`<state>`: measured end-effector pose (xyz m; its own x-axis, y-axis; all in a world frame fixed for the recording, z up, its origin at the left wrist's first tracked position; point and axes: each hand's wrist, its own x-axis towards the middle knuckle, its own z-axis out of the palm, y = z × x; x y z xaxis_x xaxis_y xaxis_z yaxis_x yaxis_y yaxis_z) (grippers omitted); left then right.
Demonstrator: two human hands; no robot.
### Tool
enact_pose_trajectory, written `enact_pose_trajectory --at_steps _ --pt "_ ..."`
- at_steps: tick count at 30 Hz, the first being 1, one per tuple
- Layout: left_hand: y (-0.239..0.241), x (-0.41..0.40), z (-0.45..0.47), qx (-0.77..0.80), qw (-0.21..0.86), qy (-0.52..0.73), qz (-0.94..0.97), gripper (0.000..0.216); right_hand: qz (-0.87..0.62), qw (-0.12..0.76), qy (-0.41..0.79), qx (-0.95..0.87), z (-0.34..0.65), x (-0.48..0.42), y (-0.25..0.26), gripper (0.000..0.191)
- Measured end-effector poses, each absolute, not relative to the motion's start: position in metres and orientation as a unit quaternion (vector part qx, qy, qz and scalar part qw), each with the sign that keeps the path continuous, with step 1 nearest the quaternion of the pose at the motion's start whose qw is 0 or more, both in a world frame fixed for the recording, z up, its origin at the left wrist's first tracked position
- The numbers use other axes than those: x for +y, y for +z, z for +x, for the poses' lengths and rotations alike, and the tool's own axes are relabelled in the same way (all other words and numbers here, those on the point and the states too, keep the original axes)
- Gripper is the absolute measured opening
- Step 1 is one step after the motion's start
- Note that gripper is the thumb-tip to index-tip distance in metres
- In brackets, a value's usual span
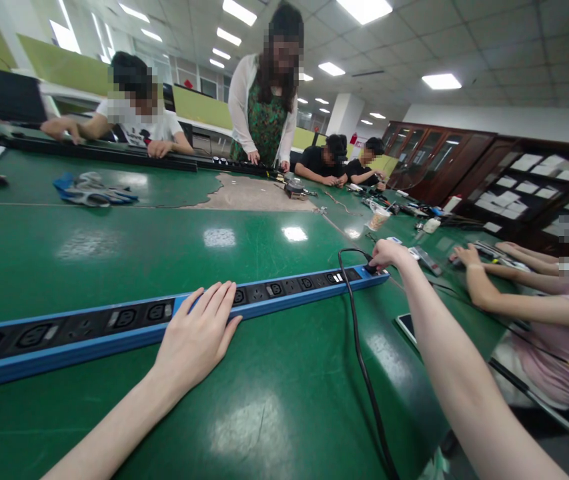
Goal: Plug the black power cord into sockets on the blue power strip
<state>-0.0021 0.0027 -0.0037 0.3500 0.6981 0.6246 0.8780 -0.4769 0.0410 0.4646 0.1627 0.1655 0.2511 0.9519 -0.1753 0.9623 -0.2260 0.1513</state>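
A long blue power strip (264,303) with black sockets lies across the green table, running from the left edge toward the right. My left hand (199,330) rests flat over its middle, fingers stretched out and thumb along the near side. At the strip's far right end, my right hand (389,255) grips a black plug (370,268) at the end socket. Whether the plug is fully seated cannot be seen. From it a black power cord (357,333) loops over the strip and runs down to the bottom of the view.
A phone (407,327) lies beside my right forearm. Gloves (94,189) lie at the far left, near a worn patch (259,192) of table. A cup (378,219) and scattered parts stand at the back right. Several people work around the table, one close at right.
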Motion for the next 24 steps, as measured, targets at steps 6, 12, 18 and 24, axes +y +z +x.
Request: enact_pose_trajectory --at_steps 6,12,18,24 --pt "-0.002 0.002 -0.002 -0.489 0.156 -0.295 -0.806 0.064 0.779 0.135 -0.008 0.612 0.454 0.161 0.168 0.029" --pt "-0.002 0.002 -0.002 -0.483 0.162 -0.297 -0.808 0.064 0.782 0.144 -0.069 0.603 0.457 0.167 0.175 0.031" --pt "-0.001 0.0 -0.002 -0.487 0.158 -0.297 -0.806 0.063 0.794 0.155 -0.035 0.586 0.463 0.18 0.158 0.019" --pt "-0.001 0.0 -0.002 -0.491 0.157 -0.289 -0.806 0.063 0.81 0.135 0.005 0.571 0.463 0.176 0.149 0.016"
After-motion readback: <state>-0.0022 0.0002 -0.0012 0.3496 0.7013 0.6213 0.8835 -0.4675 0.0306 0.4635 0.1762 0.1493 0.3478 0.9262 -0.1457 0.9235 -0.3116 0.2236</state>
